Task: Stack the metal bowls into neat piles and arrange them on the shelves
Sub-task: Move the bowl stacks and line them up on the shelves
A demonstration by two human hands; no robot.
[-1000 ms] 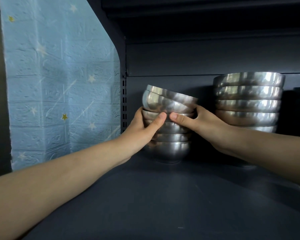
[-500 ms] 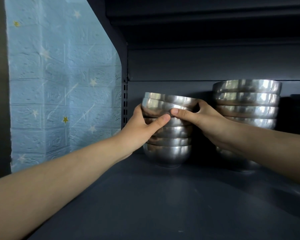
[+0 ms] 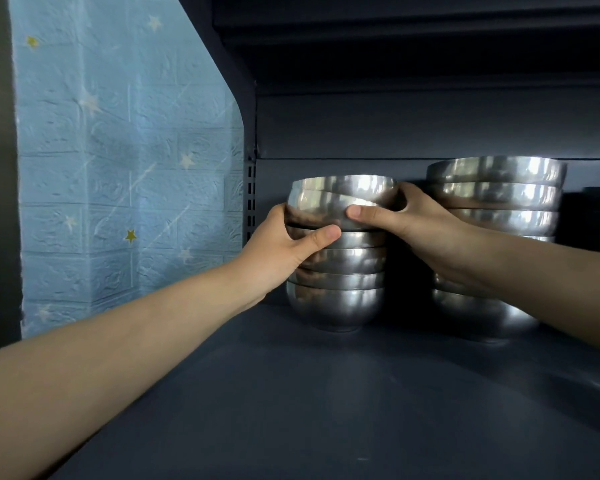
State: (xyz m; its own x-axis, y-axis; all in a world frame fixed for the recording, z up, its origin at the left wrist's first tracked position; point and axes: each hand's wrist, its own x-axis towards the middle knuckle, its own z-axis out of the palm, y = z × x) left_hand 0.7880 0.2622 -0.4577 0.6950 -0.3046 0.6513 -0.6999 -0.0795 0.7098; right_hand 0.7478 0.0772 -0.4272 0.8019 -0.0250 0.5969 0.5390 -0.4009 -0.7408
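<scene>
Both hands clasp the left pile of bowls (image 3: 338, 254) on the dark shelf (image 3: 326, 393), left hand (image 3: 284, 251) and right hand (image 3: 409, 220) with fingers curled around its top 2 bowls, just left of the taller pile (image 3: 496, 202).

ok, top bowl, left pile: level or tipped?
Slightly tipped: top bowl slants on left pile; right hand grips it, left hand the pile.

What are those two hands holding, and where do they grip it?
The left pile of metal bowls, near its top: the left hand wraps its left side, the right hand its right side.
</scene>
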